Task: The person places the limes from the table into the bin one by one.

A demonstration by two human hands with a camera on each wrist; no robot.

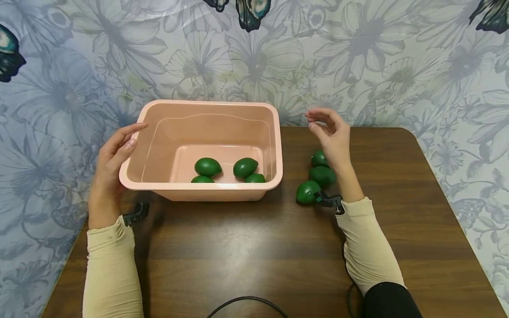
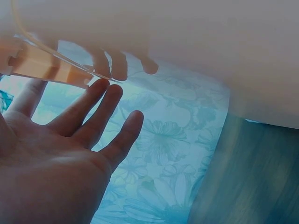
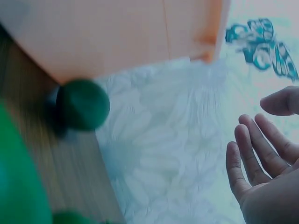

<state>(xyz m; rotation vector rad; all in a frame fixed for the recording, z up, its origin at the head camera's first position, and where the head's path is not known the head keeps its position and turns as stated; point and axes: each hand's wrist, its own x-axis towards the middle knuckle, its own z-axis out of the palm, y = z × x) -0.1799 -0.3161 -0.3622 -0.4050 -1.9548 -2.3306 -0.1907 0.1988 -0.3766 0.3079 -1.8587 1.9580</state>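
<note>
A pink plastic tub point(image 1: 207, 186) stands on the table, with several glossy green lime-like fruits point(image 1: 208, 167) inside it, the nearest ones partly hidden by the front rim. At the tub's left end, my left hand point(image 1: 109, 170) touches the rim with fairly straight fingers; the left wrist view shows the fingers point(image 2: 78, 109) extended against the tub's side. To the right of the tub my right hand point(image 1: 332, 139) is raised, fingers loosely bent and holding nothing. Below it, several more green fruits point(image 1: 322, 176) lie on the table, partly covered by the wrist and its strap.
The brown wooden table point(image 1: 222, 247) ends at the back just behind the fruits. Flowered wallpaper point(image 1: 358, 66) with butterflies lies beyond it. A black cable point(image 1: 248, 297) loops at the front edge, and another runs by my right sleeve point(image 1: 371, 243).
</note>
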